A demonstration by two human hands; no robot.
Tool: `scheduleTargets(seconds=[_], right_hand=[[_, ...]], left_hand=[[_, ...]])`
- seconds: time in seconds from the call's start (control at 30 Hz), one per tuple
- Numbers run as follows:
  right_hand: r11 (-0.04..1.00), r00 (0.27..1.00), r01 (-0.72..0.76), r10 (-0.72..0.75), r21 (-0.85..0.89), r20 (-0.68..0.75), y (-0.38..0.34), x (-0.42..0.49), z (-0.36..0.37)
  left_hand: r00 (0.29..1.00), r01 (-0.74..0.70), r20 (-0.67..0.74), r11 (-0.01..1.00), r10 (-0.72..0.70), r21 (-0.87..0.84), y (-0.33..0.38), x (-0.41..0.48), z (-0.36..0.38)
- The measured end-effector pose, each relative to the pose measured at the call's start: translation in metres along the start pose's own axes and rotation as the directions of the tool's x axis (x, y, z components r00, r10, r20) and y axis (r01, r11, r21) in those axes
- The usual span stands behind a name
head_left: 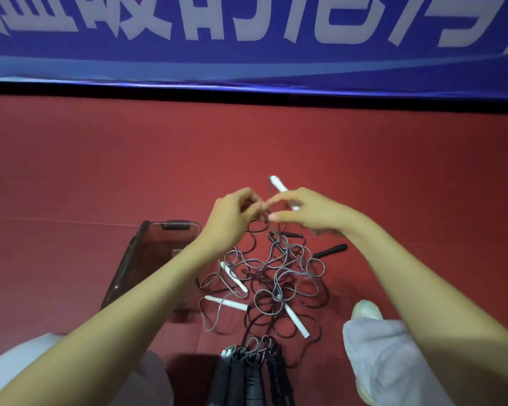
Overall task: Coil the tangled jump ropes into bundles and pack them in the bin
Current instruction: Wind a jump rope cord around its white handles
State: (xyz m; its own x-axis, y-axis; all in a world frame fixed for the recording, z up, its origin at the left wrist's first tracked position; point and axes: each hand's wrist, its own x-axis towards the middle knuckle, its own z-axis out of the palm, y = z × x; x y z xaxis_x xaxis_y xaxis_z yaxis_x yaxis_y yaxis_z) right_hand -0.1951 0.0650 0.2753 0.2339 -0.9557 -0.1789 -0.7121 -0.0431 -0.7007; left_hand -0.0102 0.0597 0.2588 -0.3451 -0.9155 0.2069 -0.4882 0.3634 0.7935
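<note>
A tangle of grey and black jump ropes (276,276) with white and black handles lies on the red floor. My left hand (232,218) and my right hand (308,212) are raised above the pile, fingertips close together, both pinching a grey cord that rises from it. A white handle (279,186) sticks up behind my right hand; whether that hand holds it is unclear. A dark transparent bin (147,259) sits to the left of the pile, partly hidden by my left forearm. Several black coiled handles (252,376) lie bundled at the bottom centre.
My knees in light trousers and one white shoe (367,310) flank the pile at the bottom. A blue banner (247,39) with white lettering runs along the wall behind a black strip. Red floor stretches beyond the ropes.
</note>
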Motion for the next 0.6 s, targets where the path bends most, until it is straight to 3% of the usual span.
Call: scheduleTargets(seconds=[0.07, 0.13, 0.2, 0.27, 0.33, 0.4, 0.47, 0.53, 0.6], right_hand=[[0.997, 0.996, 0.074, -0.075, -0.029, -0.037, -0.004, 0.001, 0.004], [0.99, 0.977, 0.109, -0.123, -0.089, -0.173, -0.003, 0.003, 0.0], [0.996, 0.902, 0.068, -0.083, -0.052, -0.424, 0.003, 0.005, -0.016], [1.0, 0.81, -0.003, -0.008, -0.017, -0.587, 0.014, 0.004, -0.034], [0.983, 0.86, -0.16, 0.096, -0.086, -0.502, 0.029, 0.001, -0.042], [0.934, 0.934, -0.282, 0.215, -0.221, -0.286, 0.037, 0.0, -0.033], [0.941, 0.969, -0.238, 0.215, -0.242, -0.12, 0.035, 0.001, -0.02], [0.987, 0.993, -0.114, 0.114, -0.111, -0.009, 0.021, 0.0, -0.007], [0.996, 1.0, -0.005, 0.008, -0.084, 0.03, 0.011, 0.002, 0.004]], left_hand=[[0.998, -0.024, -0.053, 0.992, 0.017, -0.126, 0.003, 0.001, 0.004], [0.998, 0.058, -0.011, 0.971, -0.062, -0.233, -0.006, 0.004, 0.005], [0.964, 0.234, 0.178, 0.95, -0.199, -0.206, -0.028, 0.005, 0.003], [0.846, 0.375, 0.441, 0.922, -0.299, -0.095, -0.054, 0.0, 0.002], [0.744, 0.49, 0.575, 0.863, -0.34, -0.125, -0.069, -0.005, 0.003], [0.788, 0.53, 0.494, 0.814, -0.369, -0.237, -0.07, -0.004, 0.005], [0.876, 0.441, 0.331, 0.859, -0.35, -0.26, -0.056, -0.001, 0.005], [0.927, 0.309, 0.29, 0.921, -0.237, -0.236, -0.034, 0.002, 0.006], [0.955, 0.19, 0.272, 0.946, -0.117, -0.262, -0.016, 0.002, 0.005]])
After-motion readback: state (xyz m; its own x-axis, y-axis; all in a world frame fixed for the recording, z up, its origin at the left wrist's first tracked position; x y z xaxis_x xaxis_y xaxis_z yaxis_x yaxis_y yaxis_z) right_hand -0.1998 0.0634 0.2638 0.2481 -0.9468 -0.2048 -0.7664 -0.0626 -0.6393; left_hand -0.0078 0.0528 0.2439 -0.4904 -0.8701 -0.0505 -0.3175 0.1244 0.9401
